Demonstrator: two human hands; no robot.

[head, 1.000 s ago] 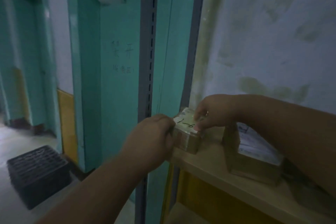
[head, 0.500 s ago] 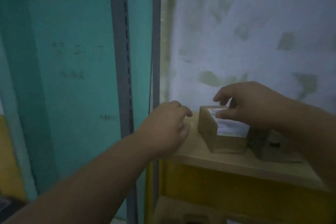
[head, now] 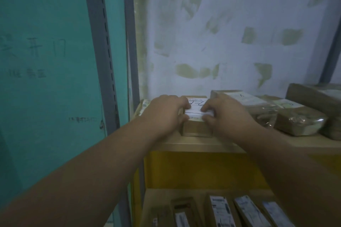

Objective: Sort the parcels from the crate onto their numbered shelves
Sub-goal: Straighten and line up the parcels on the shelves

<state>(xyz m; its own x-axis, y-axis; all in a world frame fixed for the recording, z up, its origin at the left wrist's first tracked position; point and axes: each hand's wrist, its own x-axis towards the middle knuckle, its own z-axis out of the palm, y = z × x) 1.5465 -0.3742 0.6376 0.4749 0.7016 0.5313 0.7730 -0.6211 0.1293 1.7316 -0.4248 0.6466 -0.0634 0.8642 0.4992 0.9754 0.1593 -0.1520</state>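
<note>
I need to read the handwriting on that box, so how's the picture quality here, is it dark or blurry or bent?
Head view: dim and flat-lit, with a greenish cast and no hard shadows. The white label on the small parcel is the brightest patch; its writing is soft, partly covered by the left hand and right hand. Wide-angle bending bows the grey upright. Parcels on the lower shelf are murky.

left hand (head: 164, 114) — fingers curled, gripping | right hand (head: 227, 114) — same

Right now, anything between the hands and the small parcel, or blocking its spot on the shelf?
Nothing visible. The left hand and right hand already grip the small parcel, which sits on the shelf beside other parcels.
</note>
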